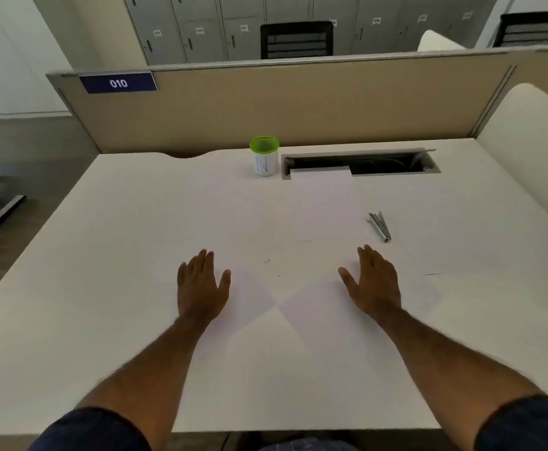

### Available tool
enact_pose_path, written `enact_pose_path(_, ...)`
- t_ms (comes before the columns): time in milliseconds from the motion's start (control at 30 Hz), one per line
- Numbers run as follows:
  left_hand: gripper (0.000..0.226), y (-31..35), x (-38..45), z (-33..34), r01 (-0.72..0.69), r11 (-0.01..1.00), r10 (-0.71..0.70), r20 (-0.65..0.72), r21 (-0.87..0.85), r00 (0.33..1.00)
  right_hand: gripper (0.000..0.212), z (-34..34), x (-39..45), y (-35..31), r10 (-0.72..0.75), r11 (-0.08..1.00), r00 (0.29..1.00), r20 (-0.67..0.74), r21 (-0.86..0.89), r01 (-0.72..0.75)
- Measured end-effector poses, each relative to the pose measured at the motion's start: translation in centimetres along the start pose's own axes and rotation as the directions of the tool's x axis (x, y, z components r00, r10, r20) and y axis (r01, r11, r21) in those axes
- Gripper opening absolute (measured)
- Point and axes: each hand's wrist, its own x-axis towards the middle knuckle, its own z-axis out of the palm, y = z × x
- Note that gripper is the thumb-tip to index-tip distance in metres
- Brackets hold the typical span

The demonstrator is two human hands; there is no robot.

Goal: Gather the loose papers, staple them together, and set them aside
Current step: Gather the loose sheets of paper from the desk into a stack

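Observation:
Several white paper sheets lie loose on the white desk and are hard to tell from it. One sheet [323, 206] reaches back over the cable slot. Two more sheets [253, 307] [318, 307] lie nearer, meeting at a corner between my hands. My left hand [201, 288] rests flat and open on the left sheet. My right hand [373, 284] rests flat and open on the right sheet. A silver stapler [380, 225] lies on the desk just beyond my right hand, apart from it.
A white cup with a green rim [265, 156] stands at the back centre. Beside it an open cable slot [393, 162] cuts into the desk [103, 255]. A beige partition [298, 105] closes the far edge. A white curved divider [532, 157] stands at right.

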Motion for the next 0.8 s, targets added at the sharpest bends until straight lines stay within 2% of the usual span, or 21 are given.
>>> enact_pose_path(133,0.058,-1.6,-1.1,0.3,0.076,0.997,-0.076,0.028,0.02,0.997,0.074,0.6,-0.9,0.8,0.015,0.999,0.999,0.05,-0.04,-0.013)
enact_pose_path(300,0.059,-3.6,-2.2,1.1,0.097,0.995,-0.099,0.08,0.032,0.992,0.072,1.5,-2.0,1.9,0.015,1.0,0.994,0.111,-0.019,-0.013)
enact_pose_path(567,0.074,-5.2,-3.4,1.6,0.112,0.993,-0.115,0.172,0.03,0.978,0.061,0.8,-0.8,2.2,-0.118,0.989,0.958,0.26,-0.056,0.137)
enact_pose_path(800,0.062,-6.2,-2.8,1.1,0.113,0.994,-0.107,0.255,-0.009,0.961,0.053,0.1,0.5,1.9,-0.238,0.969,0.908,0.343,0.018,0.247)
